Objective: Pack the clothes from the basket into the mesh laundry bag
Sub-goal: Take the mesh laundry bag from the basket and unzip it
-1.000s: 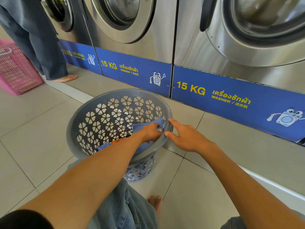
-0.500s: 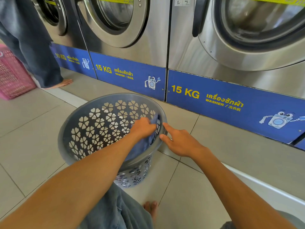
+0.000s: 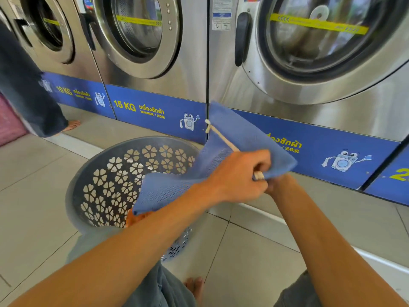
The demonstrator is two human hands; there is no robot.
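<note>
A blue mesh laundry bag (image 3: 241,138) with a cream drawstring (image 3: 218,135) is lifted out over the right rim of the grey basket (image 3: 93,171), which has flower-shaped holes. My left hand (image 3: 238,176) is closed on the bag's edge and cord. My right hand (image 3: 280,185) sits right behind it, mostly hidden, gripping the same bunched edge. An orange garment (image 3: 136,218) shows at the bottom of the basket, partly covered by the bag and my left forearm.
A row of steel washers (image 3: 221,69) with blue base panels stands just beyond the basket. Another person's trouser leg and bare foot (image 3: 72,125) are at the far left beside a pink basket (image 3: 8,125). My bare foot (image 3: 194,284) rests on the tiled floor.
The blue bag was pulled up out of the basket and to the right. My right hand left the basket rim and joined my left hand on the bag.
</note>
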